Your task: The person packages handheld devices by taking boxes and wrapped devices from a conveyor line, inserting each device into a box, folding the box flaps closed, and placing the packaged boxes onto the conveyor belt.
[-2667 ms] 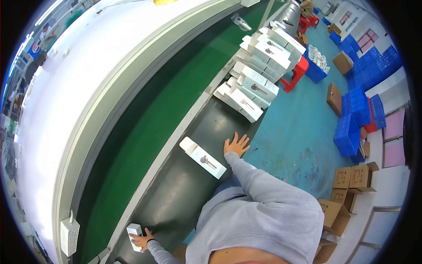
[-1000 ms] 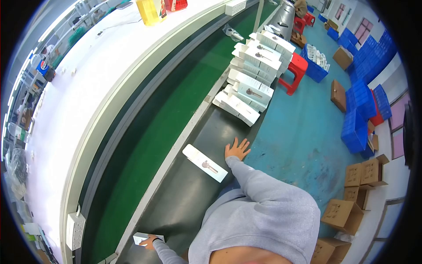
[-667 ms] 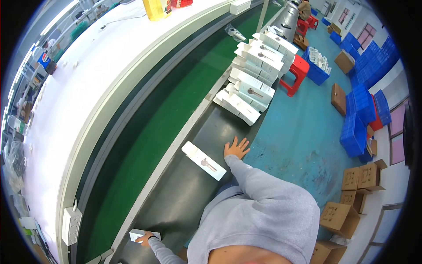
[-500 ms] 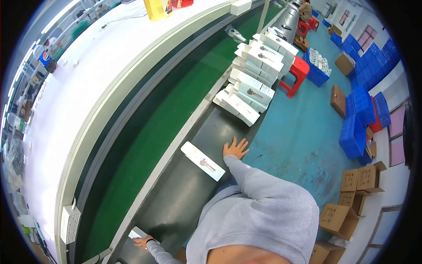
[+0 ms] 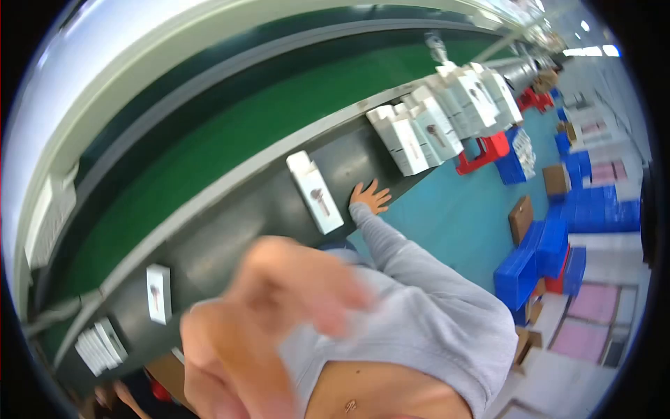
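My right hand [image 5: 370,197] lies flat on the dark work surface [image 5: 230,227], fingers spread, holding nothing. To its left is a white carton [image 5: 317,195] with a product picture and open end flaps. Beyond the hand, a row of similar cartons [image 5: 426,129] stands along the surface. Close in front of the camera, my left hand [image 5: 269,314] is large and smeared by motion. Its fingers look bent, but whether anything is between them cannot be made out. Further left lies a smaller white box [image 5: 159,293], apart from both hands.
Several small boxes [image 5: 101,347] are grouped at the lower left, near another person's hand [image 5: 125,398]. A green conveyor belt [image 5: 188,157] runs behind the metal rail. Red stools [image 5: 485,152] and blue crates [image 5: 530,262] stand on the floor at right.
My left hand has risen from a small box on the surface to just before the camera. The view has turned, showing more boxes at lower left. My right hand still rests flat.
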`<state>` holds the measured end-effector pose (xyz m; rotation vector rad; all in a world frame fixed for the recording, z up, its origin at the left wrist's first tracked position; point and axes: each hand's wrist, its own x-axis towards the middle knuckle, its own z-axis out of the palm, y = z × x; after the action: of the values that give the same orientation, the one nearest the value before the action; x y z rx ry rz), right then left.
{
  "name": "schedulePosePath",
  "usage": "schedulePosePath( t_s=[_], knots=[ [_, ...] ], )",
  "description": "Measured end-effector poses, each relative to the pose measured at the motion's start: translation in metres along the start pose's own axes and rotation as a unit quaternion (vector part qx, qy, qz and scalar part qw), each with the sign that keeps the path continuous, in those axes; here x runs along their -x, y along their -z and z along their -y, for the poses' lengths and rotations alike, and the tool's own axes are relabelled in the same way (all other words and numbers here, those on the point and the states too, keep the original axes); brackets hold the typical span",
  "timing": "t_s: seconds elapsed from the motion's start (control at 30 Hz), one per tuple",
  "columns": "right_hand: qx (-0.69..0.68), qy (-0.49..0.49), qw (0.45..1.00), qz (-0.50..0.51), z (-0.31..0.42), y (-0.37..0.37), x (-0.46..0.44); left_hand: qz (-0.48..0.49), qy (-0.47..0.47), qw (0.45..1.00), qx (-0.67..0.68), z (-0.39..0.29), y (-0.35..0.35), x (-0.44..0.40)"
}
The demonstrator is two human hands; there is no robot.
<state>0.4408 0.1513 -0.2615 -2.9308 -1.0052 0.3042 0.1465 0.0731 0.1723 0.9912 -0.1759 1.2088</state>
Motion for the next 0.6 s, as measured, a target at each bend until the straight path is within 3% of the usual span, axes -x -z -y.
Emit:
schedulePosePath(
  t_s=[0.2,0.6],
  knots=[
    [0.027,-0.003,0.999,0.021,0.003,0.010,0.000,0.104,-0.013,0.988,0.111,0.009,-0.032,0.003],
    [0.028,0.010,0.999,0.034,0.002,0.010,-0.001,0.107,-0.047,0.984,0.137,0.025,-0.055,0.029]
  ],
)
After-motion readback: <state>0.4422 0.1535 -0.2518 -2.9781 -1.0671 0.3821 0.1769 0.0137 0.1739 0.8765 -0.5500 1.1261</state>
